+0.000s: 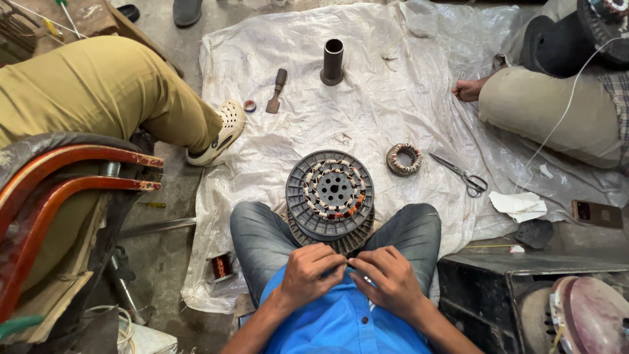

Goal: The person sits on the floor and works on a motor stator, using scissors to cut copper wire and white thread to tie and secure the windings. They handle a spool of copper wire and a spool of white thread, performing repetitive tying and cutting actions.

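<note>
The person sits cross-legged on the floor with a round fan stator (330,193) between the knees, close for easy reach. Left hand (312,272) and right hand (388,278) meet just beside it, each pinching something too thin to see.

— From my remote seat, I'd call this a motor-winding repair workshop, worked on the floor.

— What tells you that?

— I see a white plastic sheet (393,85) spread over bare concrete, carrying a wound stator (330,189) at its near edge, a smaller coil ring (403,159), scissors (460,173), a chisel (276,92), a tape roll (249,105) and a metal pipe sleeve (332,62).

— Anything off the sheet?

— A copper wire spool (222,265) lies just beyond its near left corner. I also see other people seated along both side edges, and a dark motor housing (563,42) at the far right corner.
</note>
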